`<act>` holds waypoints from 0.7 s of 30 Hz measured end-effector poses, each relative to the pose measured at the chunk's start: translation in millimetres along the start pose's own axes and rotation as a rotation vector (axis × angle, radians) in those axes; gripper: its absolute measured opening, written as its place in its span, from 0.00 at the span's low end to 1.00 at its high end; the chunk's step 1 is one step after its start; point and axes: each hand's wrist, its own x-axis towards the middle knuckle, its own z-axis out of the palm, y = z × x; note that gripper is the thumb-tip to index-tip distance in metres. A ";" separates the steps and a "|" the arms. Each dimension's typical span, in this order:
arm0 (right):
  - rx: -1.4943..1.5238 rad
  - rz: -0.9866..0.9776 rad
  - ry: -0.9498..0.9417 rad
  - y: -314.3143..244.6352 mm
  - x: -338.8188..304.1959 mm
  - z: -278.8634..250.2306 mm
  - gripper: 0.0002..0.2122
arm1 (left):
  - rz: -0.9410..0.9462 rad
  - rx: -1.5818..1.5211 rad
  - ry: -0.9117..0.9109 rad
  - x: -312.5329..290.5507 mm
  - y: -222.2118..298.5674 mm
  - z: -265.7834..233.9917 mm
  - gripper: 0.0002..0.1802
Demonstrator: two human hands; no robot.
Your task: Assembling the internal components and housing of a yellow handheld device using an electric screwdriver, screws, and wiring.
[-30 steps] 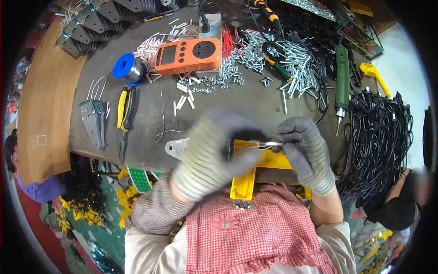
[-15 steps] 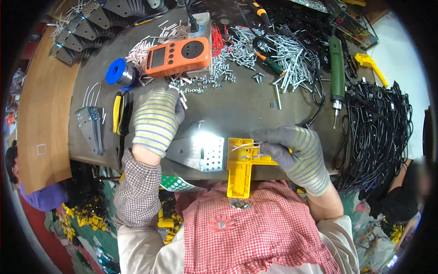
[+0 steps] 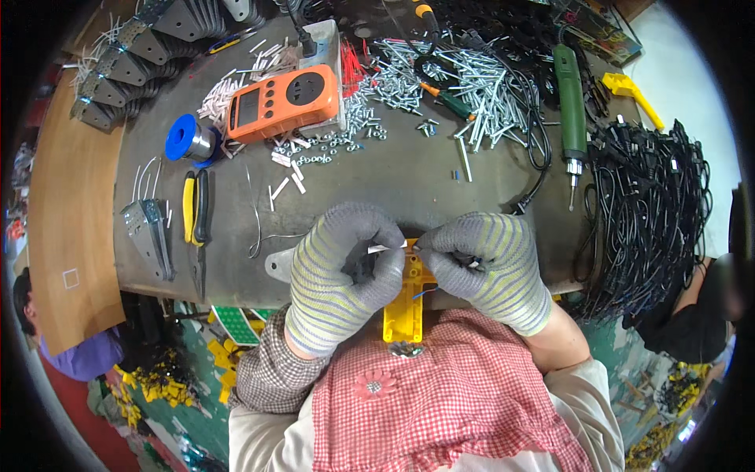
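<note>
In front of my chest both gloved hands are closed, with their fingertips almost meeting. Thumb and forefinger of my left hand [image 3: 334, 275] pinch a short white sleeve [image 3: 387, 248]. My right hand [image 3: 495, 271] pinches a thin wire, mostly hidden by the fingers, its end pointing at the sleeve. Below them a yellow plastic housing half [image 3: 403, 315] lies at the table edge, its hollow side up; my right hand covers part of it. A bluish wire [image 3: 425, 292] crosses the housing. Behind my left hand a grey metal plate [image 3: 278, 266] shows only its rounded end.
Pliers [image 3: 198, 212], a solder spool [image 3: 189, 141] and a perforated metal bracket [image 3: 149, 232] lie on the left. Behind are an orange multimeter [image 3: 283, 104], loose sleeves, nuts and screws [image 3: 491, 102]. On the right are a green electric screwdriver [image 3: 570, 102] and black cables [image 3: 649, 212].
My left hand has come back from the sleeve pile toward my right hand, bringing a white sleeve. It now covers most of the metal plate. My right hand has shifted slightly left.
</note>
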 end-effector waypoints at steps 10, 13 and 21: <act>-0.489 -0.275 -0.047 5.0 -2.6 1.5 0.07 | 0.077 0.132 -0.165 11.4 4.9 -11.4 0.12; -0.517 -0.207 -0.062 3.5 -3.9 2.0 0.07 | 0.044 0.124 -0.167 13.7 9.3 -12.3 0.09; -0.119 -0.153 0.066 2.1 -6.7 -8.7 0.06 | -0.273 -0.235 -0.162 3.1 7.6 -11.7 0.06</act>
